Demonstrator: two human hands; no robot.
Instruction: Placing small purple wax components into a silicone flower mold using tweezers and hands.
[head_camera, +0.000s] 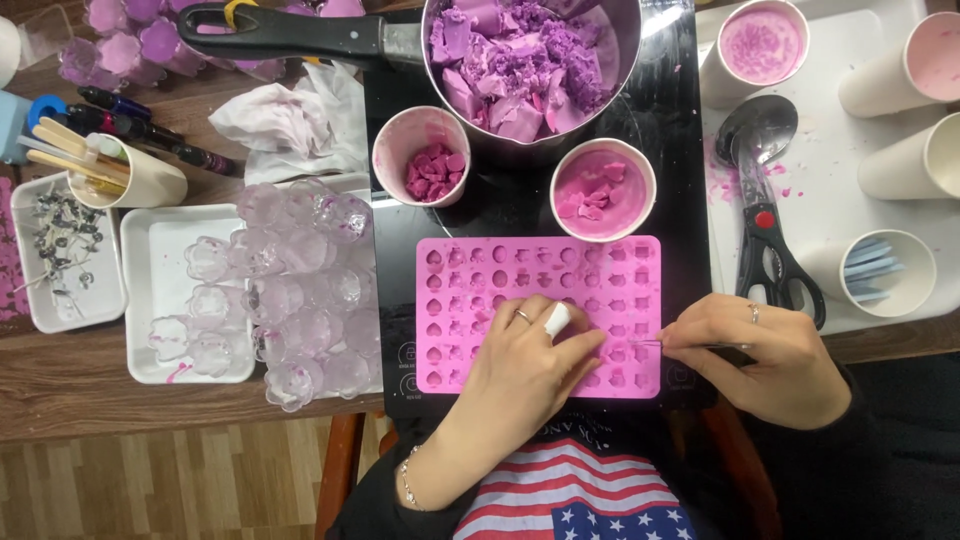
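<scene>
The left hand (525, 360) lies palm down, fingers loosely spread and pointing up and to the right, with a ring on one finger, a white wrap on another fingertip, and a bracelet on the wrist. The forearm runs down towards the body. The right hand (765, 360) sits just beside it, knuckles up, fingers curled inward with thumb and forefinger pinched together, a ring showing.

A saucepan (530, 60) of purple chunks, black-handled scissors (770, 250) and paper cups (420, 155).
</scene>
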